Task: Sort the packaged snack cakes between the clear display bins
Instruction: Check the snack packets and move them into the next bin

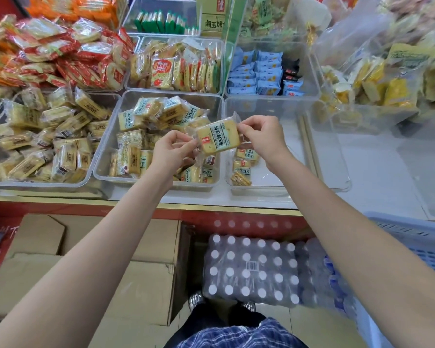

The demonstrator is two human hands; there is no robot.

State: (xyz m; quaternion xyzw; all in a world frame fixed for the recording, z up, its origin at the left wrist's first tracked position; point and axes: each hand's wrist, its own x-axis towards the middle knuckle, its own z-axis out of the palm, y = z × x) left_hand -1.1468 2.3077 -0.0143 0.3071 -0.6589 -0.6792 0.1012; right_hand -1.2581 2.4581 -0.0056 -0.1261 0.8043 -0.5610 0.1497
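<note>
A yellow snack cake in a clear wrapper with a pale green label (217,138) hangs in the air between both hands. My left hand (172,150) pinches its left wrapper end and my right hand (263,136) pinches its right end. It hovers over the seam between two clear bins. The middle bin (106,146) is full of the same green-labelled cakes. The right bin (317,156) holds only a few such cakes (244,163) at its left side.
A left bin (35,144) is heaped with brown-labelled cakes. Behind stand bins of red-packed crackers (176,69), blue packs (259,74) and green packs (166,21). Below the counter edge lie cardboard boxes (91,259), a wrapped bottle pack (251,270) and a blue crate (417,242).
</note>
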